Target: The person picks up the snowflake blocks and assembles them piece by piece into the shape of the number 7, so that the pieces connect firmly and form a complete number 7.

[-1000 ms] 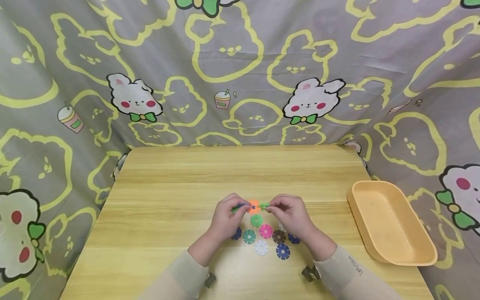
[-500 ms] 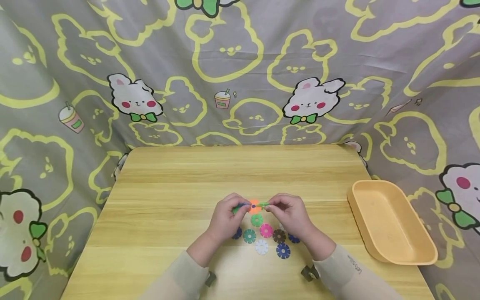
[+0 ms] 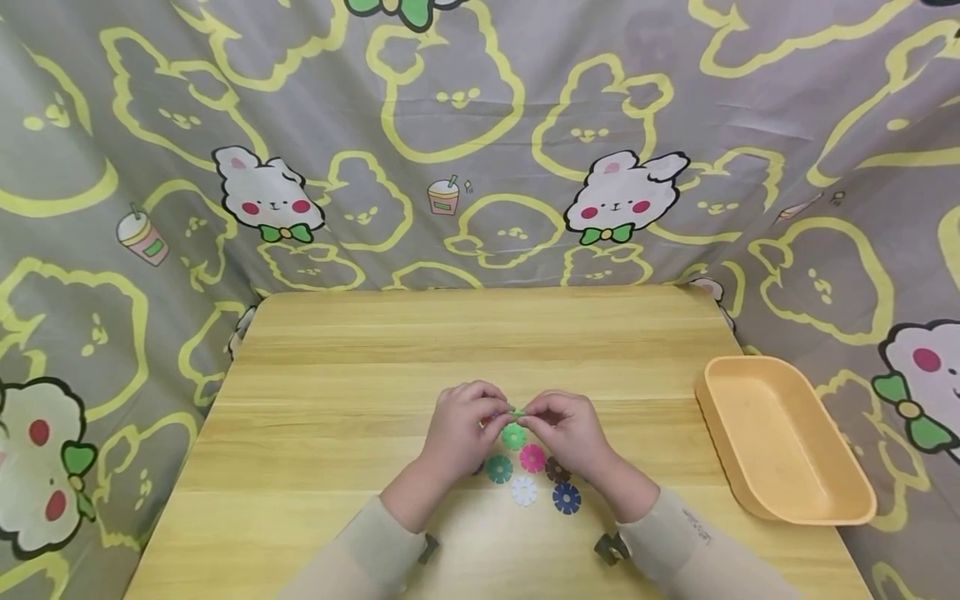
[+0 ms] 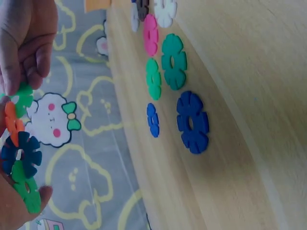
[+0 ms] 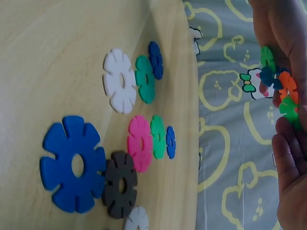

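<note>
Head: left hand (image 3: pixel 461 429) and right hand (image 3: pixel 572 433) are pinching a chain (image 3: pixel 517 413); a blue disc (image 3: pixel 558 501) is lying at five o'clock from it. Left wrist: the chain, four discs long, is showing near nine. Right wrist: it is showing past two, a brown disc (image 5: pixel 112 184) lying at seven.

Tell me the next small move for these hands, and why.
Probably press the green disc in the right hand into the orange disc: the two meet, the left hand holds the orange side, and whether they lock yet is unclear.
</note>
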Action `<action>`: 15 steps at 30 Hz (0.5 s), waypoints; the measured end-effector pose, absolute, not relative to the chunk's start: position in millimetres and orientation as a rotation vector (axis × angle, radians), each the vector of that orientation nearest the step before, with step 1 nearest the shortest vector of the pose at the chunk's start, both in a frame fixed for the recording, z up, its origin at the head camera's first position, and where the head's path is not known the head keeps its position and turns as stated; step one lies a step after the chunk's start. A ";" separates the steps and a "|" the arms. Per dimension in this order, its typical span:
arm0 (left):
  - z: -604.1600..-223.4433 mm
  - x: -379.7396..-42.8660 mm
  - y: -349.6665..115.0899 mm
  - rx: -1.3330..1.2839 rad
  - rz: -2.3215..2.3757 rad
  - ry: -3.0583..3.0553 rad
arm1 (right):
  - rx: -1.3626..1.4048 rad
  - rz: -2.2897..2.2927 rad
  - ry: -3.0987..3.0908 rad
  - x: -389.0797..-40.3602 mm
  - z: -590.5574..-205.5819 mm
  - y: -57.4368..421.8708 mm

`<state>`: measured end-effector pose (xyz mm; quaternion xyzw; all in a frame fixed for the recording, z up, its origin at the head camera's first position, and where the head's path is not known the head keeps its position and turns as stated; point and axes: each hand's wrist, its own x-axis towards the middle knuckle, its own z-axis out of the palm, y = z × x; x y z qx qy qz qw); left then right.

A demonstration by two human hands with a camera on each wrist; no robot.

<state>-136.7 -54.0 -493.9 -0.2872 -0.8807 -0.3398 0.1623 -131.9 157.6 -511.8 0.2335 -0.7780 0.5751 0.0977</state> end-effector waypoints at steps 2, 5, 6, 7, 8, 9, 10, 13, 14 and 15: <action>-492.7 -137.9 -56.7 -0.822 -0.958 -2.537 | 0.639 1.678 -2.393 -132.1 -513.4 156.9; -491.1 -141.5 -64.0 -0.787 -0.932 -2.580 | 0.491 1.520 -2.667 -135.3 -521.1 154.8; -490.6 -142.7 -66.5 -0.764 -0.927 -2.594 | 0.461 1.406 -2.782 -136.9 -526.0 153.0; -489.6 -143.6 -68.9 -0.735 -0.931 -2.606 | 0.450 1.264 -2.899 -138.5 -531.5 150.4; -489.7 -144.5 -71.0 -0.712 -0.934 -2.615 | 0.464 1.124 -2.999 -140.2 -537.5 147.4; -490.0 -145.4 -72.7 -0.697 -0.940 -2.619 | 0.495 0.981 -3.078 -141.8 -543.9 144.2; -490.2 -146.0 -73.7 -0.692 -0.950 -2.624 | 0.534 0.844 -3.132 -142.8 -549.8 141.1; -493.5 -147.6 -74.3 -0.716 -0.973 -2.640 | 0.596 0.621 -3.184 -144.2 -561.1 134.9; -494.8 -147.6 -74.0 -0.726 -0.982 -2.647 | 0.582 0.607 -3.190 -144.3 -562.7 134.0; -495.9 -147.4 -73.6 -0.729 -0.992 -2.655 | 0.562 0.610 -3.197 -144.5 -564.1 133.8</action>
